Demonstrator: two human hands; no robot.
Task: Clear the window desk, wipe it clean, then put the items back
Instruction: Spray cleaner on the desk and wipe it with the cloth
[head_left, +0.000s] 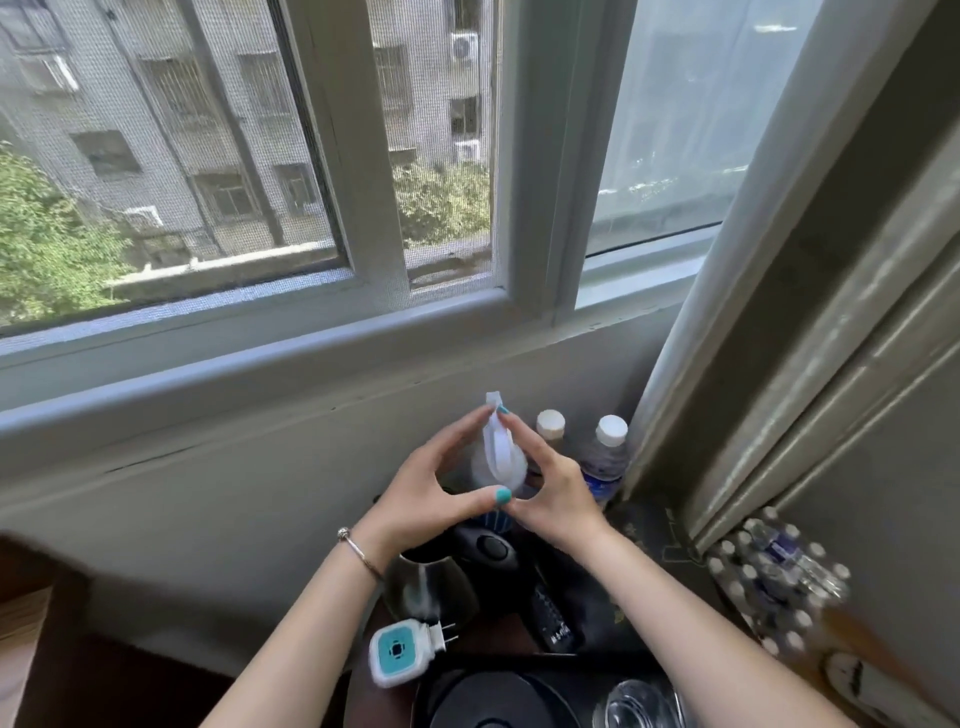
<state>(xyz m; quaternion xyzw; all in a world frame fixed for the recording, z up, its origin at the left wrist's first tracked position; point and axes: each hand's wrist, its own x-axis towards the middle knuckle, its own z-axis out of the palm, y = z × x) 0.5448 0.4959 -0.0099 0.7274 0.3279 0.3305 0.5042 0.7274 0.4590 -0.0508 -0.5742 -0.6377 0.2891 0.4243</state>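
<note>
Clearing seems barely begun, judging by the one head view — the counter (644, 525) by the window is crowded. Both hands meet around a white spray bottle (494, 457) at about 12 o'clock from the kettle: the left hand (441, 486) curls round its left side, thumb across the front, and the right hand (553, 491) curls round its right side, fingertips up by the nozzle. Whether the bottle is lifted or standing on the counter I cannot tell.

Just beside it at 3 o'clock stand a brown bottle (549, 428) and a water bottle (605, 457), both upright against the wall. Below the hands, at 6 o'clock, sit the steel kettle (431, 584) with its black handle, a dark remote (553, 621), a white-and-teal plug-in device (400, 652), a black tray (519, 696) and a glass (636, 701). A pack of water bottles (774, 582) lies at 4 o'clock.

No cloth is visible — so the clearing, the wiping and the putting back are likely all ahead.
</note>
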